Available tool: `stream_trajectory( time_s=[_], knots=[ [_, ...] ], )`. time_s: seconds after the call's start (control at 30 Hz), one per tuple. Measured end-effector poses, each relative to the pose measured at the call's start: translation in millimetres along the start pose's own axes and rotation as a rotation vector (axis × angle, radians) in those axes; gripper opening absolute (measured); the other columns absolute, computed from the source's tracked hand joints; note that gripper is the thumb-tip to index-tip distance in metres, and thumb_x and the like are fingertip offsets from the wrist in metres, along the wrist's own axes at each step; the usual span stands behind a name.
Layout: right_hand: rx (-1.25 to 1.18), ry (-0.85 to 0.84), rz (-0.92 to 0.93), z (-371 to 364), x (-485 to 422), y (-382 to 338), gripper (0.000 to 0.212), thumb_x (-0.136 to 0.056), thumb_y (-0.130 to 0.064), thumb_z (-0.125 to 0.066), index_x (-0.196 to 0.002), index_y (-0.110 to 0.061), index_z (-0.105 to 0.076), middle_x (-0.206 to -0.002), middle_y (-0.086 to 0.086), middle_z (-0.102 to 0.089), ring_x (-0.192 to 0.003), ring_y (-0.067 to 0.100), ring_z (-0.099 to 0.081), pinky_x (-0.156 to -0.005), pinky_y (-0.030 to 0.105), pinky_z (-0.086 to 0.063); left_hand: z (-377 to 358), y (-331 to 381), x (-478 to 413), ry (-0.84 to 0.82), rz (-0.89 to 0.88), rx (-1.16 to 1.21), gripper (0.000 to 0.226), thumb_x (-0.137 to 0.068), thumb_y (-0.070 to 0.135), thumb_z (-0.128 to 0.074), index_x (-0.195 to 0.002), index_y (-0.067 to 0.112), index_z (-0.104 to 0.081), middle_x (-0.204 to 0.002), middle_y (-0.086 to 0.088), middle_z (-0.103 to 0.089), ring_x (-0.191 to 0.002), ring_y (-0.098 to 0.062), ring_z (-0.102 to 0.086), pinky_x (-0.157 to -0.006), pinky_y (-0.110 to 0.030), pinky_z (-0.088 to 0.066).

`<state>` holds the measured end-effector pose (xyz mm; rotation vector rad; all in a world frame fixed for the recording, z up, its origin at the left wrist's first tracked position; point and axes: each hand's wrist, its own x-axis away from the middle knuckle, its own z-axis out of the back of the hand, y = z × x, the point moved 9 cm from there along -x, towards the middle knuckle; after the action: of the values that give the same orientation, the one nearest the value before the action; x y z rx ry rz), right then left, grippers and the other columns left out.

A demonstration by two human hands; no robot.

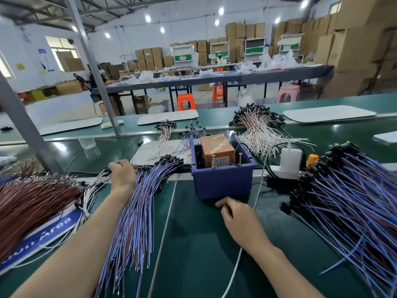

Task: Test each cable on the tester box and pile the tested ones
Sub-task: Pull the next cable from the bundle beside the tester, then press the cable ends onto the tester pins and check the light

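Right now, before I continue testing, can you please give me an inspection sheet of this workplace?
Surface: green mat, largely covered by cable piles.
Job's things: blue tester box at centre, orange unit inside.
Clutter: white power strip right of the box; blue sign under the left cables.
Grippers: left hand curled over black connector ends left of the box, grip not visible; right hand rests on the mat before the box, empty.
Cables: left blue pile; right blue pile; brown pile far left; white pile behind the box; white cord crossing the mat.
Surroundings: long tables, orange stools, stacked cartons.
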<state>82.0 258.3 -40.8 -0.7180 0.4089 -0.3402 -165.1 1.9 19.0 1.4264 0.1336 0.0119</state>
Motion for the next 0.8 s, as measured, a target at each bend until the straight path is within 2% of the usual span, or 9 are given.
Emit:
stream_trajectory(
  time_s=[0.07,0.17,0.3,0.37,0.47,0.53,0.6,0.7,0.8],
  knots=[
    [0.0,0.001,-0.003,-0.1,0.1,0.3,0.021,-0.102,-0.022,-0.048,-0.108,-0.032,-0.066,-0.077,-0.022,-0.056,-0.056,-0.004,-0.048,-0.053,0.013,-0.033,-3.2,10.8,-0.3,-0.057,0.069,0.263,0.025,-0.105,0.022,-0.022,-0.126,0.01,-0.028,-0.108,-0.02,-0.067,-0.08,-0.025,-0.067,-0.068,-0.037,-0.056],
    [-0.001,0.015,-0.002,0.2,0.6,0.8,0.021,-0.102,-0.022,-0.049,-0.106,-0.034,-0.065,-0.075,-0.022,-0.056,-0.058,-0.004,-0.051,-0.053,0.013,-0.035,-5.4,39.8,10.5,-0.124,0.02,0.347,0.023,-0.105,0.019,-0.025,-0.123,0.008,-0.035,-0.095,-0.015,-0.068,-0.056,-0.014,-0.063,-0.048,-0.025,-0.051],
    [-0.209,0.017,-0.047,0.4,1.2,5.8,0.028,-0.101,-0.02,-0.049,-0.095,-0.041,-0.066,-0.07,-0.008,-0.064,-0.05,0.006,-0.051,-0.048,0.016,-0.036,-15.8,110.7,55.8,-0.193,-0.379,0.209,0.007,-0.107,0.022,-0.042,-0.105,0.024,-0.048,-0.078,0.003,-0.061,-0.05,-0.004,-0.046,-0.042,-0.015,-0.037],
    [-0.454,0.047,-0.11,9.0,1.4,5.8,0.032,-0.102,-0.019,-0.05,-0.093,-0.042,-0.07,-0.075,-0.005,-0.068,-0.052,0.005,-0.049,-0.051,0.021,-0.039,-26.0,144.7,98.4,-0.244,-0.628,0.089,0.01,-0.107,0.021,-0.046,-0.106,0.031,-0.048,-0.081,0.005,-0.066,-0.051,-0.001,-0.044,-0.045,-0.014,-0.036],
    [-0.944,0.252,-0.138,52.2,0.2,-1.1,0.032,-0.105,-0.022,-0.044,-0.098,-0.027,-0.075,-0.076,0.0,-0.071,-0.066,0.013,-0.063,-0.063,0.025,-0.047,-53.1,167.7,164.6,-0.361,-0.899,-0.111,0.017,-0.105,0.014,-0.048,-0.114,0.028,-0.043,-0.087,0.009,-0.068,-0.045,-0.002,-0.047,-0.045,-0.011,-0.034],
    [-1.426,0.271,-0.113,84.8,-6.7,-12.9,0.039,-0.105,-0.037,-0.041,-0.106,-0.017,-0.075,-0.087,0.006,-0.073,-0.076,0.018,-0.069,-0.069,0.029,-0.055,-77.5,164.7,204.1,-0.446,-1.027,-0.272,0.017,-0.105,0.019,-0.046,-0.117,0.029,-0.038,-0.087,0.016,-0.068,-0.051,-0.002,-0.054,-0.051,-0.015,-0.04],
    [-1.7,0.228,-0.06,116.3,-11.1,-27.5,0.043,-0.1,-0.047,-0.044,-0.108,-0.018,-0.076,-0.096,0.005,-0.073,-0.084,0.021,-0.07,-0.077,0.031,-0.057,-104.3,149.5,237.1,-0.527,-1.11,-0.478,0.015,-0.106,0.028,-0.043,-0.118,0.033,-0.035,-0.089,0.017,-0.069,-0.062,-0.005,-0.062,-0.063,-0.03,-0.05],
    [-1.804,0.207,-0.043,141.0,-6.3,-35.8,0.034,-0.097,-0.044,-0.054,-0.108,-0.02,-0.074,-0.082,-0.001,-0.063,-0.069,0.016,-0.06,-0.072,0.029,-0.054,-134.0,116.5,261.8,-0.657,-1.108,-0.688,0.013,-0.108,0.036,-0.039,-0.12,0.035,-0.034,-0.097,0.015,-0.072,-0.08,-0.014,-0.07,-0.067,-0.04,-0.053],
    [-1.7,0.192,-0.129,140.4,9.8,-23.5,0.029,-0.098,-0.043,-0.055,-0.107,-0.021,-0.073,-0.078,-0.004,-0.054,-0.061,0.012,-0.047,-0.059,0.022,-0.047,-147.5,95.9,275.3,-0.75,-1.099,-0.729,0.01,-0.108,0.04,-0.033,-0.118,0.038,-0.034,-0.102,0.012,-0.071,-0.084,-0.016,-0.069,-0.07,-0.043,-0.053]
  ],
)
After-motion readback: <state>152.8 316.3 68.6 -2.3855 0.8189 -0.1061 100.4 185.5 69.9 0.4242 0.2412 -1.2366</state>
